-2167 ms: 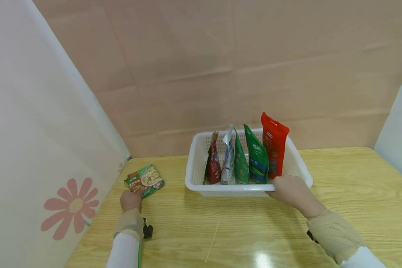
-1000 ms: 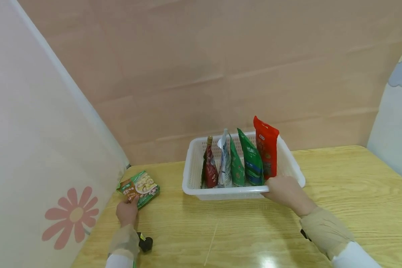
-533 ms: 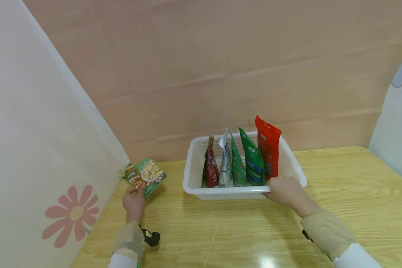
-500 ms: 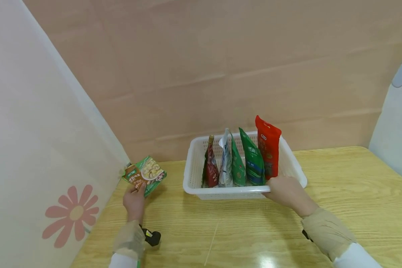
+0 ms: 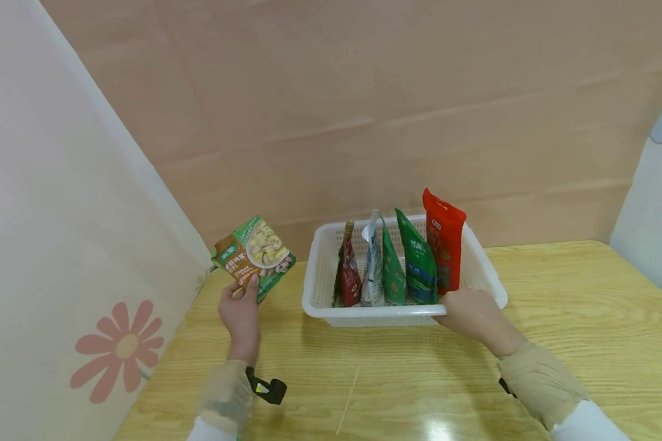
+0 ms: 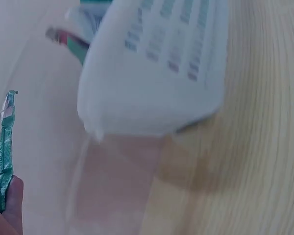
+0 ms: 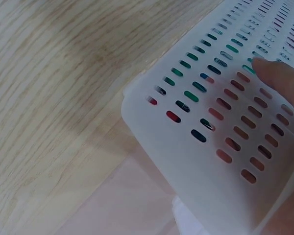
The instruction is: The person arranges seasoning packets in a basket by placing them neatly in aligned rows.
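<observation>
My left hand (image 5: 241,315) pinches a flat green-and-brown food packet (image 5: 262,251) by its lower edge, thumb across the printed front. In the left wrist view the packet (image 6: 6,147) shows edge-on. To its right, my right hand (image 5: 477,315) grips the front rim of a white plastic basket (image 5: 375,311) near the right corner. The right wrist view has the thumb (image 7: 279,81) against the slotted basket wall (image 7: 186,152). Standing in the basket are a red bag (image 5: 445,245), green pouches (image 5: 419,263), a silvery-white pouch (image 5: 372,269) and a dark red bottle-shaped pack (image 5: 349,275).
Everything is on a wooden table (image 5: 309,380). A white sheet with a pink flower (image 5: 125,346) borders the left side, and a beige sheet (image 5: 287,153) hangs behind. A small black device (image 5: 270,390) is strapped to the left wrist.
My left hand has raised the packet off the table and moved it toward the basket, up and right in the head view. My right hand keeps its grip on the basket rim.
</observation>
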Motion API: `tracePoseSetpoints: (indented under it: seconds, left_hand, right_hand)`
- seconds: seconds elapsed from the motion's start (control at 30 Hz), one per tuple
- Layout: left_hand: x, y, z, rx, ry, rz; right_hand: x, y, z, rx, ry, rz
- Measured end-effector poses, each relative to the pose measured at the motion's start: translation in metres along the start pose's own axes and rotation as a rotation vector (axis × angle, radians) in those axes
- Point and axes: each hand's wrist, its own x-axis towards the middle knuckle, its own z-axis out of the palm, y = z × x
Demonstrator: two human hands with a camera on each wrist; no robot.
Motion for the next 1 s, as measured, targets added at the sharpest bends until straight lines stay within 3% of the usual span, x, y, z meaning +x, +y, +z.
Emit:
tracePoseSetpoints:
  seconds: [0.4, 0.67, 1.0]
  left_hand:
    - [-0.059, 0.017, 0.044, 0.035, -0.277, 0.018]
    - [-0.098, 0.019, 0.06, 0.024, -0.47, 0.003]
    - [-0.13, 0.023, 0.071, -0.054, -0.59, -0.022]
  right_hand:
    - [-0.002, 0.001, -0.001, 0.011, -0.006, 0.019]
    - [-0.002, 0.0, -0.002, 0.005, -0.016, 0.025]
    - [-0.002, -0.003, 0.0, -0.007, 0.009, 0.035]
